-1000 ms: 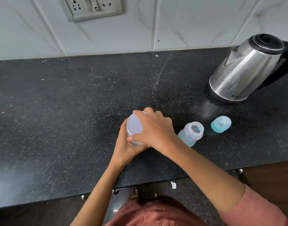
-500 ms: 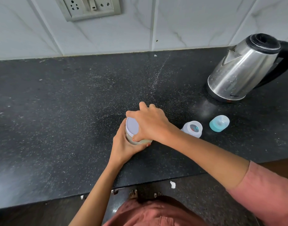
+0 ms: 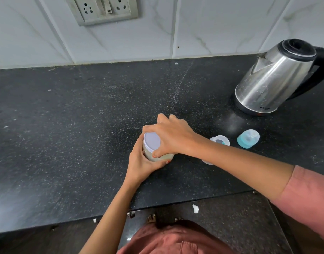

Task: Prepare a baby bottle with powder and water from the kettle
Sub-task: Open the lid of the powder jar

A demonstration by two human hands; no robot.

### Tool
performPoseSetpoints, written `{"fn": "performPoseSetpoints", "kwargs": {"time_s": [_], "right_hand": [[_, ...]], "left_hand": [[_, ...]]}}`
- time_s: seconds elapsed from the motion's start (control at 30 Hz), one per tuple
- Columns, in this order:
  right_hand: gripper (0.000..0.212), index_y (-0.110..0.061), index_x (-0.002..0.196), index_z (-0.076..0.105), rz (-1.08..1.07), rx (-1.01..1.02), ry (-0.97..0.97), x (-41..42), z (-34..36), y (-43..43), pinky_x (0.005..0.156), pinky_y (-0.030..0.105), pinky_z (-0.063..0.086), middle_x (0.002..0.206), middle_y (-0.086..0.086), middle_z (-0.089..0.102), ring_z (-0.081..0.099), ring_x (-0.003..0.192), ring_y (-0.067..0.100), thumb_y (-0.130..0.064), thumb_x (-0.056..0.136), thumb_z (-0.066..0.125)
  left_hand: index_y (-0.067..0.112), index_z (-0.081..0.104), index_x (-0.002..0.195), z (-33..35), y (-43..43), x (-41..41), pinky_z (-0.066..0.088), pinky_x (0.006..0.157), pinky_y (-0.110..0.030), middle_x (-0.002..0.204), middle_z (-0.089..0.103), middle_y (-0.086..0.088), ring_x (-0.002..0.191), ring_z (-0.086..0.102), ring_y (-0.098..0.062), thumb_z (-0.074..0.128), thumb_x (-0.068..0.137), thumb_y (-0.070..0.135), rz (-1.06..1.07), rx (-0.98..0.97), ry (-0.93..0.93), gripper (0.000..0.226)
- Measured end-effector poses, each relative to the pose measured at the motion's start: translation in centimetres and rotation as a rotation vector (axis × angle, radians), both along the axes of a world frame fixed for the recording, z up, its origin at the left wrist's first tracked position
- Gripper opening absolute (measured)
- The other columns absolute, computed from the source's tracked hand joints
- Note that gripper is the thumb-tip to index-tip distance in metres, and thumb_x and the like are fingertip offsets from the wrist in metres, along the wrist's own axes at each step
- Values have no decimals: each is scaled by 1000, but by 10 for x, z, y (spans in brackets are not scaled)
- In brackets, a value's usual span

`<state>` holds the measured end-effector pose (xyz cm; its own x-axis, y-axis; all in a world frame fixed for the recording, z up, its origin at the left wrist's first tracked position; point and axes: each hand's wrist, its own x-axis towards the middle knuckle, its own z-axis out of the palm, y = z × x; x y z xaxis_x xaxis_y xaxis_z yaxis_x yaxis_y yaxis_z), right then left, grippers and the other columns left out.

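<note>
A small clear jar of pale powder (image 3: 157, 156) with a white lid (image 3: 151, 141) stands on the black counter (image 3: 66, 125). My left hand (image 3: 142, 162) grips the jar's body from the near left. My right hand (image 3: 173, 137) curls over the lid from the right. To the right, partly hidden behind my right forearm, stands the open baby bottle (image 3: 219, 141). Its teal cap with the teat (image 3: 248, 138) sits beside it. The steel kettle (image 3: 274, 79) with a black lid and handle stands at the back right.
A wall socket (image 3: 104, 9) is set in the white tiles behind the counter. The counter's front edge runs just below my arms, with the dark floor and a scrap of white paper (image 3: 195, 208) beyond it.
My right hand has turned over the lid, its fingers shifting round the rim. The jar and my left hand stay in place. The view has drifted slightly.
</note>
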<state>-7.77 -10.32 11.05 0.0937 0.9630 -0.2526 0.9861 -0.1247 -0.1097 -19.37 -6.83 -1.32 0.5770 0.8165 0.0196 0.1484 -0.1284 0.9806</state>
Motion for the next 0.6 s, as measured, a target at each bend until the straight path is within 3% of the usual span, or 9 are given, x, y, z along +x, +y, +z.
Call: {"fn": "performPoseSetpoints", "kwargs": {"time_s": [0.07, 0.23, 0.3, 0.4, 0.6], "right_hand": [[73, -34, 133, 36, -40, -3, 1, 1, -3, -3, 69, 34, 32, 123, 8, 44, 45, 108, 32, -49, 70, 68], [88, -19, 136, 32, -179, -18, -47, -9, -11, -3, 70, 34, 29, 124, 14, 47, 49, 109, 34, -67, 68, 61], [83, -16, 134, 33, -178, 14, -91, -14, -14, -2, 68, 33, 29, 120, 15, 48, 50, 105, 33, -62, 71, 61], [72, -14, 129, 38, -155, 60, -85, -14, -13, -2, 65, 32, 30, 116, 14, 51, 53, 100, 31, -51, 73, 64], [62, -15, 123, 43, -58, 12, -2, -12, -3, 0, 63, 31, 34, 111, 9, 55, 56, 100, 28, -32, 71, 72]], "left_hand": [[33, 42, 125, -1, -2, 1, 46, 91, -25, 121, 58, 9, 112, 55, -5, 84, 46, 37, -16, -36, -41, 90], [43, 33, 125, -4, -7, 4, 41, 86, -7, 125, 50, 17, 115, 49, 6, 91, 49, 19, -63, -29, -76, 98], [46, 29, 124, -5, -7, 6, 42, 85, -8, 128, 48, 11, 115, 49, 6, 92, 45, 14, -76, -32, -69, 106], [60, 30, 115, -1, -8, 7, 44, 74, -5, 118, 57, 9, 103, 55, 8, 87, 48, 30, -22, -44, -6, 93], [65, 33, 107, -1, -1, 6, 44, 68, -4, 104, 61, 23, 94, 55, 14, 83, 41, 46, 18, 0, 125, 85]]}}
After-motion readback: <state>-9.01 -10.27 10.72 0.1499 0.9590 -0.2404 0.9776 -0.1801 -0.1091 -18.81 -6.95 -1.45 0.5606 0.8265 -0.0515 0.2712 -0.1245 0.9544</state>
